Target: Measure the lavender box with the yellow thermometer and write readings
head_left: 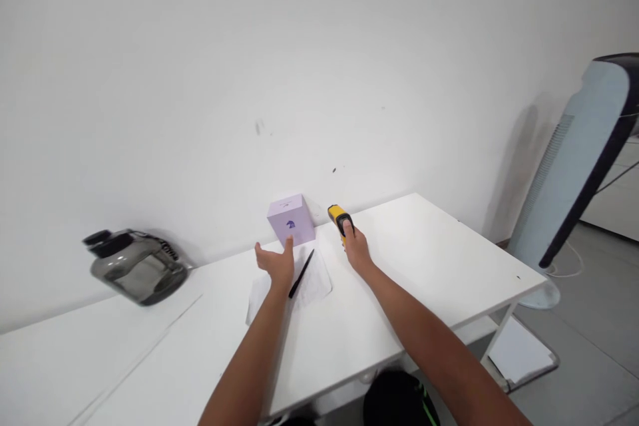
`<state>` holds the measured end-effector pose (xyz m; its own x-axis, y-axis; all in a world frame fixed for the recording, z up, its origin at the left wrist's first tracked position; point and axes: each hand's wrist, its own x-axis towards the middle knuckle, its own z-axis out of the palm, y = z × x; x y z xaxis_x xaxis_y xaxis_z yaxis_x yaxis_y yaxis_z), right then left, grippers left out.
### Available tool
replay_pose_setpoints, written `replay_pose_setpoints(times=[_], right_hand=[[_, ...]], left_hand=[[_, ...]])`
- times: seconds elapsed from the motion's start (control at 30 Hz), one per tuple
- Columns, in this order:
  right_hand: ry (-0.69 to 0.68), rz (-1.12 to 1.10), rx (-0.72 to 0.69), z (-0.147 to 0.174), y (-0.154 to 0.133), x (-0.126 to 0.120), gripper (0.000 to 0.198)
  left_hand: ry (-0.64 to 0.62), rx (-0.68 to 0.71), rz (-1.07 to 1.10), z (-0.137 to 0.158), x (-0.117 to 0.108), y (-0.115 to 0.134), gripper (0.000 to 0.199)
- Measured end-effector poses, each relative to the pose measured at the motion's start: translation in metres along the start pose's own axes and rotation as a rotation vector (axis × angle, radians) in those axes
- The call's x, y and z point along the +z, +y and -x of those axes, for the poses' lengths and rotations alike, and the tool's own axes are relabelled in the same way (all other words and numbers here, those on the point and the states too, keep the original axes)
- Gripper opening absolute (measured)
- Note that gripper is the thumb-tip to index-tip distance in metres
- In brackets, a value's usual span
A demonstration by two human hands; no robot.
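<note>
My right hand [355, 247] is wrapped round a yellow-and-black handheld device [337, 212], thumb on its dark face, held over the table near the wall. Its exact kind does not show. To the left, my left hand [279, 265] is open, thumb and fingers apart, with nothing in it. Just beyond that hand stands a light purple box [294, 225] with a dark blue emblem, close to the wall. Between my two hands a black pen [301, 274] lies on a crumpled white sheet [319, 283], which my left hand and forearm partly cover.
A grey translucent jug-like bottle [142, 269] with a black cap is at the left by the wall. The white table [424, 259] ends at the right, where a tall tower fan [564, 166] stands on the floor. A white panel [519, 351] sits low beside the table.
</note>
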<state>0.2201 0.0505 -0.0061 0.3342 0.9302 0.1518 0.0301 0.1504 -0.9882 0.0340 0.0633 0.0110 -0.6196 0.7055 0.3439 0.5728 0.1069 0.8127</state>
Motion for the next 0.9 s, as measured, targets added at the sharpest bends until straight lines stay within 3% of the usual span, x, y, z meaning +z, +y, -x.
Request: replay_pose_setpoints(times=[0.07, 0.17, 0.27, 0.47, 0.67, 0.9], right_hand=[[-0.022, -0.014, 0.02, -0.001, -0.001, 0.001, 0.064], [-0.021, -0.025, 0.031, -0.002, -0.001, 0.002, 0.06], [-0.004, -0.01, 0.002, -0.002, -0.002, 0.003, 0.056], [-0.001, 0.006, -0.002, 0.0, -0.005, 0.003, 0.049], [-0.021, 0.025, -0.028, 0.007, -0.009, 0.0, 0.048], [-0.014, 0.03, -0.055, 0.004, -0.005, 0.002, 0.048]], left_hand=[[0.066, 0.014, -0.002, -0.014, 0.014, 0.008, 0.102], [0.036, 0.03, -0.004, -0.024, 0.039, 0.014, 0.111], [-0.035, 0.04, -0.052, -0.018, 0.059, 0.014, 0.122], [0.072, -0.013, -0.263, 0.0, 0.079, 0.02, 0.137], [0.058, -0.136, -0.253, -0.004, 0.086, 0.026, 0.127], [0.013, -0.19, -0.274, 0.02, 0.069, 0.033, 0.127]])
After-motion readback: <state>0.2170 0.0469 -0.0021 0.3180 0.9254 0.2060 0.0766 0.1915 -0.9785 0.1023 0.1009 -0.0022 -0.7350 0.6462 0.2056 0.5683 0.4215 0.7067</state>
